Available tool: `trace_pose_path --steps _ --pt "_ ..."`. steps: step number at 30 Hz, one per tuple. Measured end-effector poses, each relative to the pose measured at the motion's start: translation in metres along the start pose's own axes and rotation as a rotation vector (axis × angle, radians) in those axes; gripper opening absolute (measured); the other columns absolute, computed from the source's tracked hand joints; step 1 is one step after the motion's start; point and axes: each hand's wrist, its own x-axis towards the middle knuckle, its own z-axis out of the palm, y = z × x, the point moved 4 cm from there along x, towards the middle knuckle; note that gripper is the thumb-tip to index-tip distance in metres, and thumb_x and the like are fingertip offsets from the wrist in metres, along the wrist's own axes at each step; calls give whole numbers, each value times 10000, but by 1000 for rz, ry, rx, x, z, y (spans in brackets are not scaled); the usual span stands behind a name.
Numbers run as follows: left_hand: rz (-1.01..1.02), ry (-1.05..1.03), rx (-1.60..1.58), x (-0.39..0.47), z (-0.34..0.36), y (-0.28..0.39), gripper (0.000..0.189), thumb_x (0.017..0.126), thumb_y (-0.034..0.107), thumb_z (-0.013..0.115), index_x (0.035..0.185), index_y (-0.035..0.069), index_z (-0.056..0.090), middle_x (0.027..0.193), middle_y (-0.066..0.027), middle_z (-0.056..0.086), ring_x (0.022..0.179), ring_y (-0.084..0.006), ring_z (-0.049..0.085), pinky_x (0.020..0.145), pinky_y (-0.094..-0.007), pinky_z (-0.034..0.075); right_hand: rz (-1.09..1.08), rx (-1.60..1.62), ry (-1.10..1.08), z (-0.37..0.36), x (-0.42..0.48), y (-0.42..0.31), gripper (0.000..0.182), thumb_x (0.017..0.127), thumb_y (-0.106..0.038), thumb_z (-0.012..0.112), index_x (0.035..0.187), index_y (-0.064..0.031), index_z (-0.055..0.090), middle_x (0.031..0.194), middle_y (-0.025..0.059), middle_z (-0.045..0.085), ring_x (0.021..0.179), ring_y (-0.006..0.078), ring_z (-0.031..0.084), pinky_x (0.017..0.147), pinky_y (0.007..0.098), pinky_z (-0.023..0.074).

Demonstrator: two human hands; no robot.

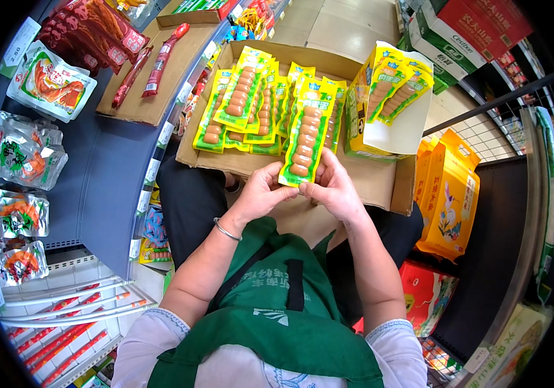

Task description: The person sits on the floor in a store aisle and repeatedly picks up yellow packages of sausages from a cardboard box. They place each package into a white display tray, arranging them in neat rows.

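Observation:
Both of my hands hold the lower end of a yellow and green sausage packet [308, 136]. My left hand [262, 191] grips its lower left corner, and my right hand [333, 186] its lower right edge. The packet is upright over a shallow cardboard tray [374, 182] resting across my knees. Similar packets [243, 92] lie overlapping in piles in the tray, beyond my hands. At the tray's right stands an open yellow display box [354, 116] with several packets [403, 92] leaning inside it.
On the left, a dark shelf [112, 184] carries silver snack pouches [27, 150], red packs [92, 29] and a cardboard tray [107, 104] with two red sausage sticks [165, 60]. To the right are orange bags [447, 194], a red box [425, 296] and a wire-mesh rack [495, 121]. Stacked cartons [447, 43] stand at the upper right.

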Motion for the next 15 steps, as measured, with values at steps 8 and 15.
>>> trace_pose_path --steps 8,15 --pt "14 -10 -19 -1 -1 1 265 862 1 666 1112 41 589 1018 5 638 922 -73 610 813 -243 518 31 3 12 2 -1 -1 640 825 86 587 1384 -42 302 1187 66 577 1032 139 592 839 292 497" --pt "23 -21 -11 -1 0 3 304 847 -15 673 1134 29 585 1032 -9 643 937 -86 615 833 -252 518 63 -42 22 0 -2 0 640 829 60 604 1385 -66 315 1132 44 610 961 107 593 732 240 470"
